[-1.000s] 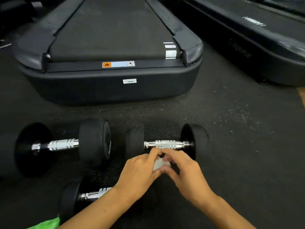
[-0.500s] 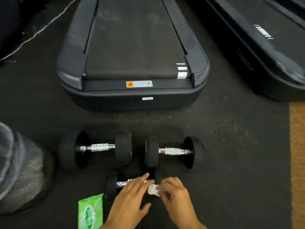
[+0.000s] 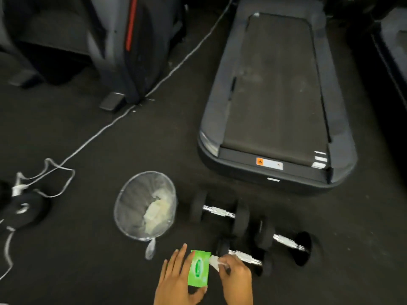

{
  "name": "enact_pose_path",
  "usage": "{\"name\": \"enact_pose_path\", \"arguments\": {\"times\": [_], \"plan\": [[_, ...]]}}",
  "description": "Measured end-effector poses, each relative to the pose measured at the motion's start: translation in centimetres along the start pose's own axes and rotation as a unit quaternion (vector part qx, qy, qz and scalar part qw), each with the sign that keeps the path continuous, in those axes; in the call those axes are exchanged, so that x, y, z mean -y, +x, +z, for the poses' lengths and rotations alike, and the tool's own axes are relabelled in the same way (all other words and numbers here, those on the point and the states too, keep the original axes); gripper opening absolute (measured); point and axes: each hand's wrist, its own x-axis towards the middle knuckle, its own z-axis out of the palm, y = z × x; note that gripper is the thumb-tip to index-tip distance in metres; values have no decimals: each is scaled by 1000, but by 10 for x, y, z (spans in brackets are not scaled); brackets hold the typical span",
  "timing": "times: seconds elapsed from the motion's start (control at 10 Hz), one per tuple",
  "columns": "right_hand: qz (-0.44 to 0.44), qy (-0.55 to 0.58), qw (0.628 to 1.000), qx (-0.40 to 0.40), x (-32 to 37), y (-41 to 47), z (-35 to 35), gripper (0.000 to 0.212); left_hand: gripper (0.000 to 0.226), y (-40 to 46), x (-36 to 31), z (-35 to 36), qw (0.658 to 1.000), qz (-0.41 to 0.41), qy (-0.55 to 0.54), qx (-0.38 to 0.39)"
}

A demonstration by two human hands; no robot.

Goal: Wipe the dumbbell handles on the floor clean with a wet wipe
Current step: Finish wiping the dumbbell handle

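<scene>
While right hand [image 3: 236, 280] pinching crumpled wipe [image 3: 214, 261], left hand [image 3: 176, 280] clasping glossy green pack [image 3: 198, 271].

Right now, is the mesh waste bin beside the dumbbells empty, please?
No, the mesh waste bin holds crumpled whitish wipes in its bottom.

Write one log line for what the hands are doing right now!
left hand: holds green wipe pack | right hand: pinches white wipe | nearest dumbbell: on floor
</scene>
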Motion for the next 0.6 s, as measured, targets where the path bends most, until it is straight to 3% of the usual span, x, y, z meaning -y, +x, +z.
{"name": "enact_pose_path", "arguments": {"times": [0.2, 0.3, 0.5, 0.6], "plan": [[-32, 28, 997, 57, 104, 46, 67, 19, 84, 7, 72, -61, 988, -128, -23, -89], [-58, 29, 995, 73, 129, 72, 108, 15, 82, 9, 100, -68, 982, -155, -15, -110], [4, -5, 986, 168, 117, 78, 144, 52, 81, 5, 128, -52, 978, -189, -14, -91], [41, -65, 981, 180, 81, 47, 119, 55, 83, -2, 118, -46, 980, -199, -9, -31]]}}
